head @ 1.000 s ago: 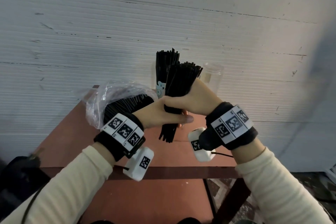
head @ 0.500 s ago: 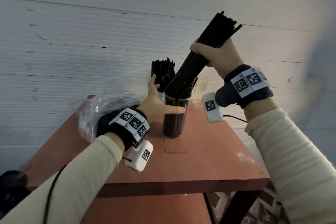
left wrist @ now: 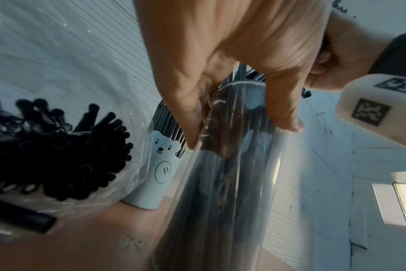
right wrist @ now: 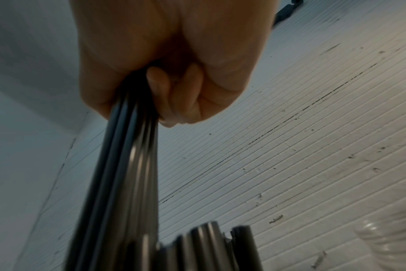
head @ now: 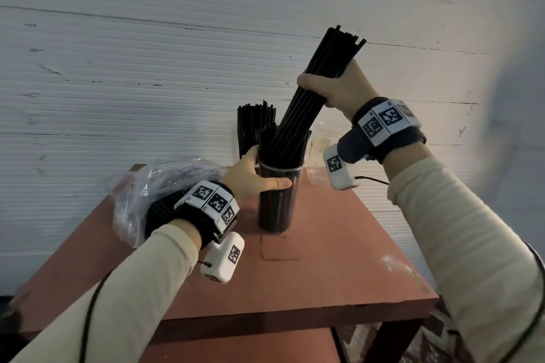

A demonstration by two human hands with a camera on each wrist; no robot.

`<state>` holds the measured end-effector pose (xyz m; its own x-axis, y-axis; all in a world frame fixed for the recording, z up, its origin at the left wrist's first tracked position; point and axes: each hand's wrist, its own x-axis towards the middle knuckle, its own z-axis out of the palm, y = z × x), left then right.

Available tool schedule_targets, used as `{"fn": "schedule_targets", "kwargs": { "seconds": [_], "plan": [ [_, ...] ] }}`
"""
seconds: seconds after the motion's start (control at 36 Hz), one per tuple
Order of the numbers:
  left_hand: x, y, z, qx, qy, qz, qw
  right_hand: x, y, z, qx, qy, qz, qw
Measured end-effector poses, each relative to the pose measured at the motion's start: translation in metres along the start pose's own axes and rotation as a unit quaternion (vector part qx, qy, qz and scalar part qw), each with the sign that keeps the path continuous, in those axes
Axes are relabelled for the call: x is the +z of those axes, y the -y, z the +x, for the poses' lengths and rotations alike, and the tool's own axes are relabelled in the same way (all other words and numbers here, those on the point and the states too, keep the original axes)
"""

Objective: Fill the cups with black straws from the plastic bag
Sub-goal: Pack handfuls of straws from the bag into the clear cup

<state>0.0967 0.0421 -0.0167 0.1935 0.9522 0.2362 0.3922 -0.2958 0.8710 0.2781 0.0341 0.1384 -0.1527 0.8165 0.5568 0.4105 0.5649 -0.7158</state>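
With the left hand [head: 253,177] gripping the clear cup [head: 278,200], the right hand [head: 333,88] clutching the straw bundle [head: 312,94] should probably lower it straight, releasing late.

Reddish-brown table [head: 324,274] against white ribbed wall [head: 147,68]

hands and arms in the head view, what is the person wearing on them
Both arms have cream long sleeves. Each wrist carries a black band topped with white blocks printed with black square codes. A white rounded camera box with its own code hangs under each wrist, and a thin black cable runs back along each sleeve. The fingers are bare.
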Motion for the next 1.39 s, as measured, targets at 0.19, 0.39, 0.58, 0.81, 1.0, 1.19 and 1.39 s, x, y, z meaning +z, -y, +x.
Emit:
{"fn": "schedule_targets", "kwargs": {
  "seconds": [0.19, 0.39, 0.58, 0.81, 1.0, 1.19, 1.39],
  "plan": [
    [0.0, -0.001, -0.001, 0.006, -0.007, -0.006, 1.0, 0.011, -0.006, 0.002, -0.007, 0.051, -0.026, 0.998],
    [0.0, 0.0, -0.001, 0.015, 0.003, -0.009, 1.0, 0.023, -0.02, -0.007, 0.0, 0.107, -0.057, 0.993],
    [-0.001, 0.0, -0.002, 0.015, 0.002, -0.008, 1.0, 0.029, -0.033, -0.023, 0.026, 0.14, -0.048, 0.989],
    [0.0, -0.002, -0.003, 0.021, -0.002, -0.006, 1.0, 0.024, -0.027, -0.034, -0.023, 0.009, -0.028, 0.999],
    [0.001, -0.004, -0.004, 0.012, -0.009, -0.009, 1.0, 0.035, -0.026, -0.043, -0.206, -0.042, -0.141, 0.968],
    [0.002, -0.004, -0.005, 0.006, -0.02, -0.019, 1.0, 0.055, -0.051, -0.062, -0.198, 0.008, -0.214, 0.957],
    [0.003, -0.005, -0.008, 0.003, -0.029, -0.007, 1.0, 0.053, -0.04, -0.065, -0.179, -0.008, -0.197, 0.964]
  ]
}}
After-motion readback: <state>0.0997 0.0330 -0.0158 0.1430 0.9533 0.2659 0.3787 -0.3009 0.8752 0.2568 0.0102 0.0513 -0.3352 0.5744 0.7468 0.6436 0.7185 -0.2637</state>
